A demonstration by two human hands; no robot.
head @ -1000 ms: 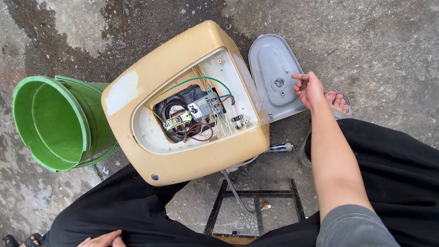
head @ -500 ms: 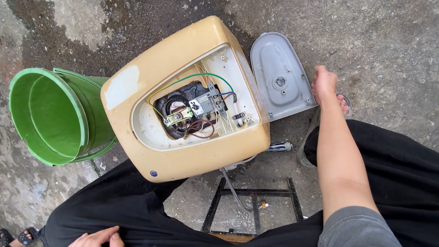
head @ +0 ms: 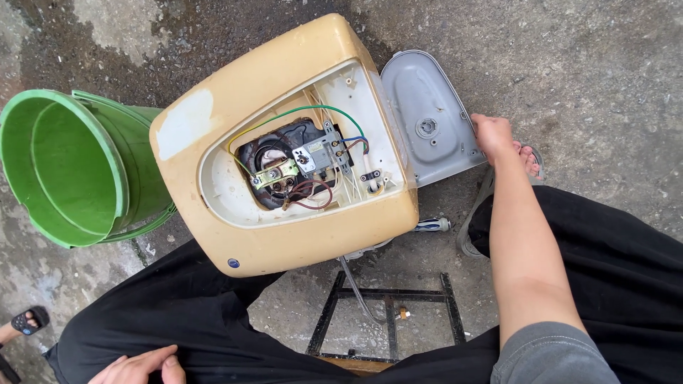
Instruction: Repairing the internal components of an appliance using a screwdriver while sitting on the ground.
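Heater: yellow water heater lies on the concrete between the knees, wiring bay open, leaning on the green bucket.
Left hand: rests loose on the thigh, fingers half curled, holding nothing.
Wires: exposed, easy to snag or short.
Cover: grey plate lies beside the heater.
Right hand: at the cover's edge, fingers hidden, can't tell the grip, so it could slip.

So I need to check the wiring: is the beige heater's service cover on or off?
Off. The grey cover lies on the ground beside the beige heater, and the wires and terminals show in the opening.
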